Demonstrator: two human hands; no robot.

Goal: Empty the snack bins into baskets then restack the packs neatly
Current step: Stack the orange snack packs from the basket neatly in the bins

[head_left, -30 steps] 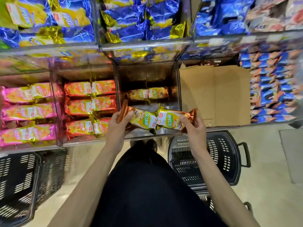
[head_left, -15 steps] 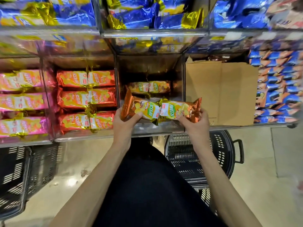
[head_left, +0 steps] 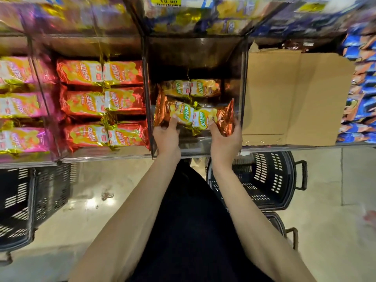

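Note:
Both hands hold a copper-and-yellow twin snack pack (head_left: 193, 117) inside the clear middle bin (head_left: 243, 88). My left hand (head_left: 165, 137) grips its left end, thumb on top. My right hand (head_left: 224, 137) grips the right end with fingers curled under the foil. The pack lies level, just in front of another copper pack (head_left: 191, 88) lying deeper in the same bin. A black basket (head_left: 270, 180) stands on the floor below the bin, to the right of my legs.
The bin to the left holds three red packs (head_left: 101, 102); further left lie pink packs (head_left: 18, 102). A cardboard box (head_left: 295, 94) fills the bin to the right, beside blue packs (head_left: 362, 88). Another black basket (head_left: 22, 204) sits at lower left.
Both hands have carried the copper pack forward from over the bin's front edge into the bin, closer to the pack at the back. The camera has tilted down and nearer.

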